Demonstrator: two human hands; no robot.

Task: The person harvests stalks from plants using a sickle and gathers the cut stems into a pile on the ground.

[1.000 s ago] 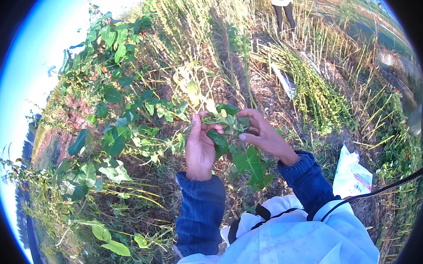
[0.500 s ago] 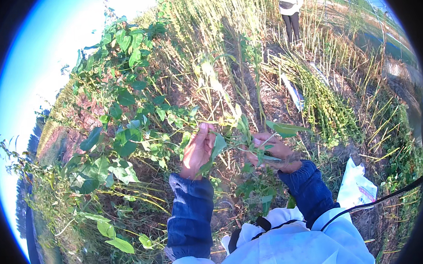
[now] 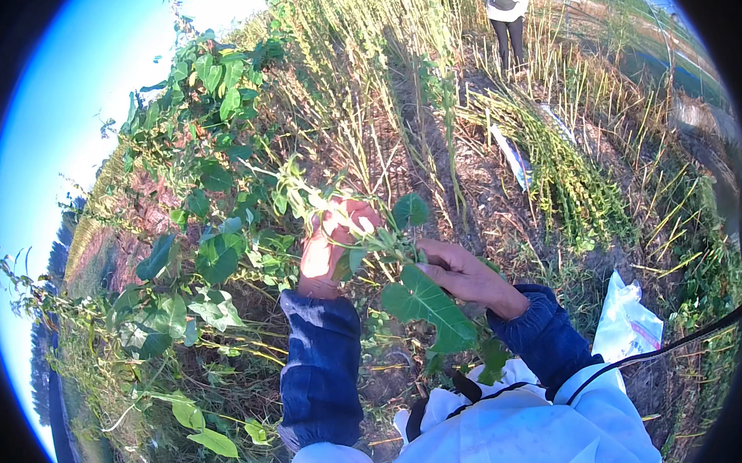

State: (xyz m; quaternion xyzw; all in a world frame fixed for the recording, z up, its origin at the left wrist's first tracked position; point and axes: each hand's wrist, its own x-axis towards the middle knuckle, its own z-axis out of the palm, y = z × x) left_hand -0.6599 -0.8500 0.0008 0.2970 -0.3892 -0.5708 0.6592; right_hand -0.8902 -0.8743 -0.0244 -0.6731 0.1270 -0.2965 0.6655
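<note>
A leafy green vine point(image 3: 428, 306) with broad heart-shaped leaves stretches between my two hands in front of my chest. My right hand point(image 3: 470, 277) is closed round its stem, thumb and fingers pressed together near the large leaf. Sunlit sprigs of the same vine cross in front of my left hand point(image 3: 326, 248), which is curled on the stem. Leaves and glare hide part of the left fingers. To the left, a dense growth of broad-leaved climbing plant point(image 3: 220, 256) stands close to my left hand.
Tall yellowish stalks point(image 3: 381, 82) stand ahead. Cut stalks with green seed heads point(image 3: 576, 181) lie in a pile on the right, beside a white bag point(image 3: 513, 159). Another white plastic bag point(image 3: 627, 320) sits near my right elbow. A person point(image 3: 507, 19) stands at the far right. A black cord point(image 3: 666, 349) runs from the right.
The vine has turned and come nearer, so a large leaf now hangs by my right hand. My left hand has shifted slightly left, and my right hand has moved a little left.
</note>
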